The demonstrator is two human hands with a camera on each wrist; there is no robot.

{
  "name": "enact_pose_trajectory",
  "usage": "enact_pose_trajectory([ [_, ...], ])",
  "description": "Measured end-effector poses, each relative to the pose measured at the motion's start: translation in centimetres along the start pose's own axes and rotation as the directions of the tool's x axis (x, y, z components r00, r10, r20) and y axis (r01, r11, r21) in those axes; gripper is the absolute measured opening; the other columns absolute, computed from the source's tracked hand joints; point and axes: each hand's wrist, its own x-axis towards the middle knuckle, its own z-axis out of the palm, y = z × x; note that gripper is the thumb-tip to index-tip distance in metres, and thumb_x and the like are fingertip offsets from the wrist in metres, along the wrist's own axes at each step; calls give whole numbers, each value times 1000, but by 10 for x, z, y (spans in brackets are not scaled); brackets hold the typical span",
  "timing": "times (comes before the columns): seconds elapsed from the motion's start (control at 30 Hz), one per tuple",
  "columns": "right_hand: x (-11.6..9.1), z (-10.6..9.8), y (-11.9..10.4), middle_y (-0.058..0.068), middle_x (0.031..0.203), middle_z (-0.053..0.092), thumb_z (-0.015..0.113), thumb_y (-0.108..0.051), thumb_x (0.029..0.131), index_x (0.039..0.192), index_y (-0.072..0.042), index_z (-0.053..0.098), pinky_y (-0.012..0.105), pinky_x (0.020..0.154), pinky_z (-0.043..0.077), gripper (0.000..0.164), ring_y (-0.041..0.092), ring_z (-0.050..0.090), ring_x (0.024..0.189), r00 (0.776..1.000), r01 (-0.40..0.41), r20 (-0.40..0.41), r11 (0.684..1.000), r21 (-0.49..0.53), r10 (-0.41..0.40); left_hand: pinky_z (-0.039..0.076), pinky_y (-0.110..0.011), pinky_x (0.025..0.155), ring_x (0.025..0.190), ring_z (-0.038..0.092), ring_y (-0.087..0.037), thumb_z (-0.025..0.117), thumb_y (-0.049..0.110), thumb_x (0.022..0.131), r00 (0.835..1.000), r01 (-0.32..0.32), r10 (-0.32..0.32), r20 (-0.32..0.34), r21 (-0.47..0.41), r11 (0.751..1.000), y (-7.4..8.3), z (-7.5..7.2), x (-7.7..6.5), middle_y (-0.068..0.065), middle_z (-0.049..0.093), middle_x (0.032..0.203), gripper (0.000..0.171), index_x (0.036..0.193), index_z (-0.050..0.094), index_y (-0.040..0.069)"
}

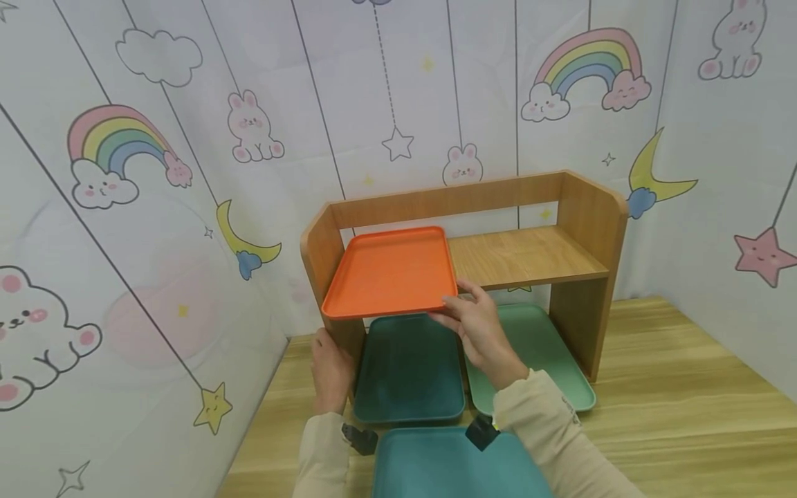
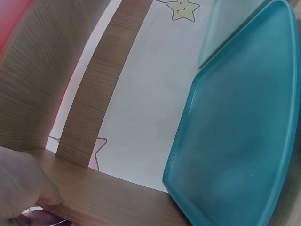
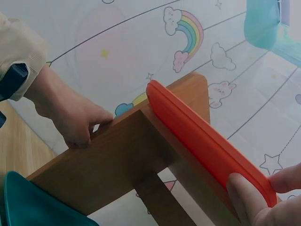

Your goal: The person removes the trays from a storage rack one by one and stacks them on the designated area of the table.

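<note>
Orange tray (image 1: 392, 273) mid-frame, over left half of wooden shelf (image 1: 529, 256). Right hand (image 1: 482, 335) pinches tray's lower-right corner. Left hand (image 1: 332, 370), lower centre, curled round shelf's side panel.

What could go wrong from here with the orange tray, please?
The orange tray appears to jut past the front of the shelf, so it might tip if the right hand, pinching its corner, lets go. It could then drop onto the dark teal tray below. The left hand grips the side panel, so a tug there might shift the shelf.
</note>
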Motion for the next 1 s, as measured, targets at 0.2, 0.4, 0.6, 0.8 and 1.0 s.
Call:
enact_pose_trajectory([
  [0.2,-4,-1,-1,21,138,41,45,3,95,151,-7,20,34,88,53,63,23,61,104,1000,4,-16,999,44,-4,50,-57,75,87,58,-48,47,-1,86,1000,6,-6,9,-1,1000,0,0,0,-29,50,102,29,114,42,-7],
  [0.4,-9,-5,-2,21,141,44,45,4,94,151,-6,23,34,88,53,61,22,64,102,1000,9,-27,997,80,-7,49,-57,77,89,58,-47,49,-2,85,999,25,-25,31,0,1000,0,0,0,-29,51,103,31,115,42,-7],
  [0.6,-15,-10,-3,20,142,44,44,3,95,150,-7,24,34,86,54,60,21,65,102,999,14,-39,996,84,-11,50,-58,71,83,58,-48,50,-5,83,1000,-5,5,-22,-5,1000,0,2,0,-28,51,97,28,110,44,-7],
  [0.8,-23,-16,-6,19,141,46,45,1,95,150,-9,27,33,85,54,59,19,66,101,999,15,-34,996,87,-12,50,-57,68,79,59,-48,51,-5,84,998,-18,19,-52,16,1000,0,4,0,-28,52,92,24,107,44,-7],
  [1.0,-29,-23,-8,20,141,46,45,1,95,149,-7,29,33,85,54,57,19,67,98,1000,21,-25,997,76,-19,49,-57,65,77,57,-49,53,-6,82,996,-35,37,-84,21,999,0,5,0,-28,51,87,21,101,45,-9],
])
